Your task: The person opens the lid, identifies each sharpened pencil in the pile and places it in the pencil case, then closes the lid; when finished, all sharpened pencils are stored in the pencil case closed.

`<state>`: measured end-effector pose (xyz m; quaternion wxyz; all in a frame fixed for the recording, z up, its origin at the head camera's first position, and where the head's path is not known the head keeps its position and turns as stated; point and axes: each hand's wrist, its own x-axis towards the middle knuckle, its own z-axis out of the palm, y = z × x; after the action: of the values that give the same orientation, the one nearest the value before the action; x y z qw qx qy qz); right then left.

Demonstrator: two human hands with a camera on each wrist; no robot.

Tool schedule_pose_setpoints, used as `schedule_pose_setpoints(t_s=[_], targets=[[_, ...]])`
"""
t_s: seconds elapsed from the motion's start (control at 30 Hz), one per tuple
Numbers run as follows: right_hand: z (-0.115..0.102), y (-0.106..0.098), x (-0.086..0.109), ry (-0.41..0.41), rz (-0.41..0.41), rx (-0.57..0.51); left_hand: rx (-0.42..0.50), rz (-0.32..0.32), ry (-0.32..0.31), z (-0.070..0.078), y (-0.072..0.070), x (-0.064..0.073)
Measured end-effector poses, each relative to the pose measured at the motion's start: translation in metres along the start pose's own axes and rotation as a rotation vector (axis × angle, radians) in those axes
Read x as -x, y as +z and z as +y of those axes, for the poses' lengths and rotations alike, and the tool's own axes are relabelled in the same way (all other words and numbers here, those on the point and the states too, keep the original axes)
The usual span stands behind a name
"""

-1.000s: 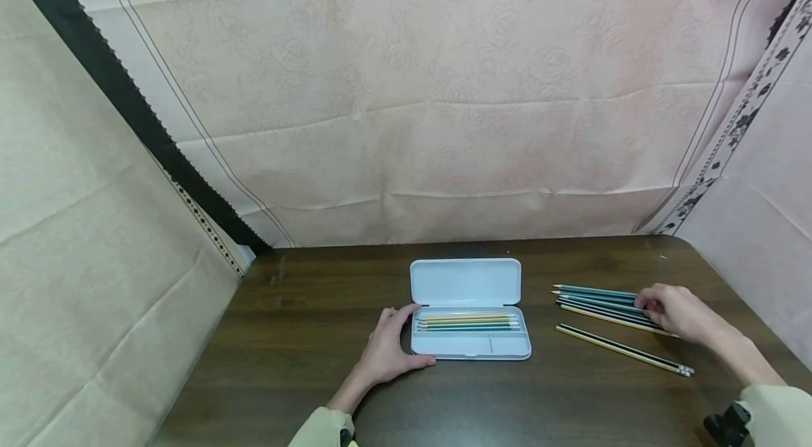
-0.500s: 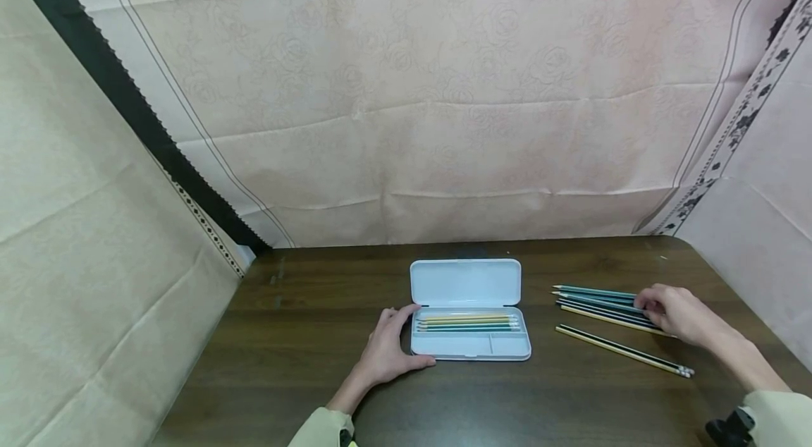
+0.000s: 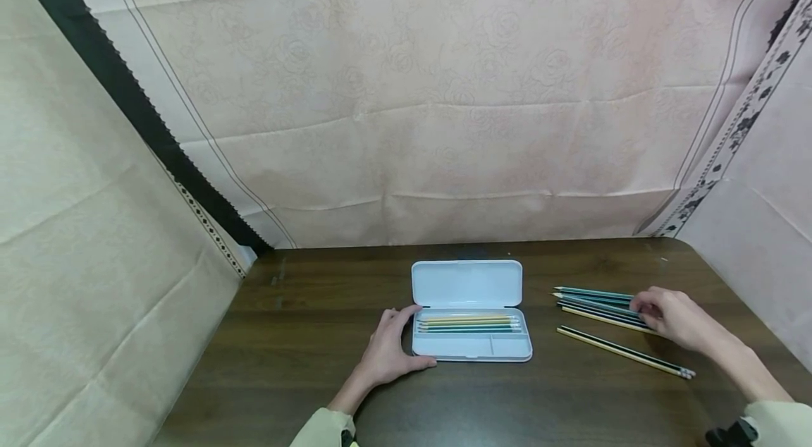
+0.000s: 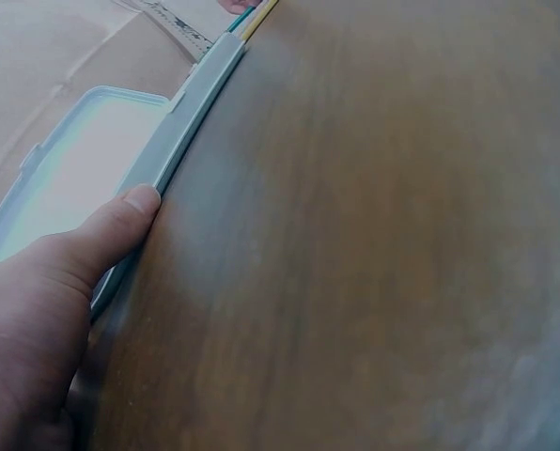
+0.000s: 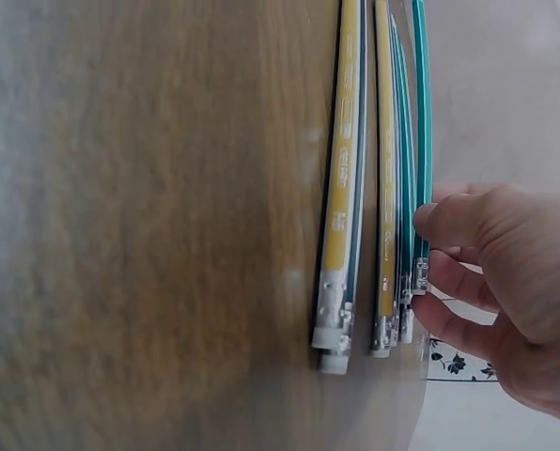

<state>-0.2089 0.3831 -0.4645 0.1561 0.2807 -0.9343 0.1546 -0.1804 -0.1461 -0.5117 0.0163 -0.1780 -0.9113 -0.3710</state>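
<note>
A light-blue pencil case lies with its lid raised; several yellow and green pencils rest in its upper compartment. My left hand grips the left end, thumb at the front edge and index finger near the hinge. In the left wrist view the thumb presses the case's side. To the right, my right hand pinches a teal pencil close to its eraser end, at the back of a fanned bunch. Its other fingers curl beneath, beside the neighbouring eraser ends. Dark and yellow pencils lie in front of them.
A separate pair of pencils, yellow and black, lies slanted nearer the front, erasers toward the right. The dark wooden table meets pale cloth walls at the back and both sides.
My right hand has shifted slightly left along the bunch, staying at the pencils' eraser ends. My left hand and the case hold their place.
</note>
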Motion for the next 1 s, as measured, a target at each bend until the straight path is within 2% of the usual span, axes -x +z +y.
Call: schedule_pose_setpoints(t_s=[0.17,0.43,0.63,1.0], targets=[[-0.004,-0.002,-0.002,-0.053,0.038,-0.012,-0.003,0.002,-0.002,-0.001,0.000,-0.001],[-0.020,-0.005,-0.008,-0.078,0.013,-0.060,0.005,0.002,0.000,-0.001,0.001,0.000],[-0.033,-0.006,-0.014,-0.149,0.051,-0.091,0.006,0.003,0.007,-0.001,0.001,0.001],[-0.055,-0.005,-0.028,-0.227,0.094,-0.116,-0.002,0.004,0.001,-0.001,0.000,0.001]])
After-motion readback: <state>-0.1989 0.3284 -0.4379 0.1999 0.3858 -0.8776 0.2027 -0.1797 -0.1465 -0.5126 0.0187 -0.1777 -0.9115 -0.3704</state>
